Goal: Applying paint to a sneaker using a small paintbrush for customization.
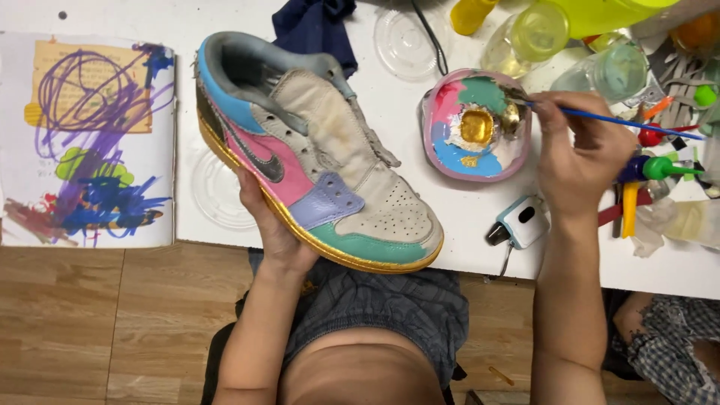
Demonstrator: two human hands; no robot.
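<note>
Sneaker (322, 157), one, leather with perforated toe, painted in blue, pink, lilac and green panels over a shiny gold sole edge, lies tilted at the near edge of the white table (465, 225), and our left hand (274, 229) cups it from beneath, fingers curled on the sole. Our right hand (577, 154) pinches one thin blue paintbrush (622, 120), its tip in one round palette dish (476, 124) smeared with gold, blue, pink and green. One scribbled paper sheet (86, 139) lies left; one small white-and-black gadget (521, 223) sits just beside the dish.
</note>
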